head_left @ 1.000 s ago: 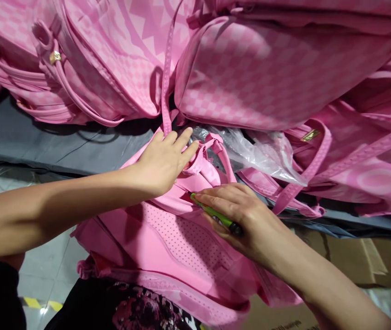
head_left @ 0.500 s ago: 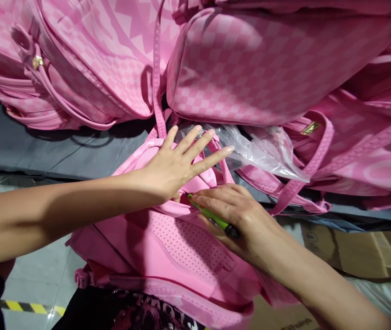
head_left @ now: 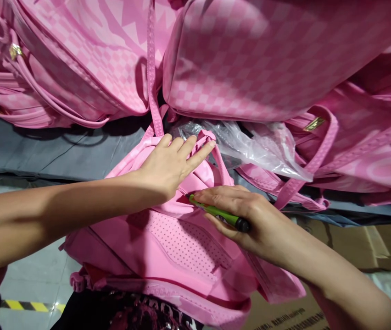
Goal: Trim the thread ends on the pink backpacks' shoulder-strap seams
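Note:
A pink backpack (head_left: 181, 243) lies tilted in front of me, its dotted back panel facing up and its top toward the table. My left hand (head_left: 168, 165) rests over the upper part, fingers bent onto the fabric and the index finger straighter; its thumb is hidden. In my right hand (head_left: 240, 208) is a slim green tool with a black end (head_left: 228, 217). The tool's dark tip points at the fabric by the bag's upper seam, just right of my left wrist. I cannot make out what kind of tool it is.
More pink checkered backpacks (head_left: 243, 64) stand along the dark-covered table (head_left: 37, 149). A clear plastic bag (head_left: 257, 151) and loose pink straps lie behind the work. Cardboard boxes (head_left: 347, 243) sit below right. Yellow-black tape (head_left: 26, 305) marks the tiled floor at lower left.
My left hand's spread fingers have drawn closer together and bent onto the backpack. My right hand has shifted slightly right with the green tool. The view has moved a little.

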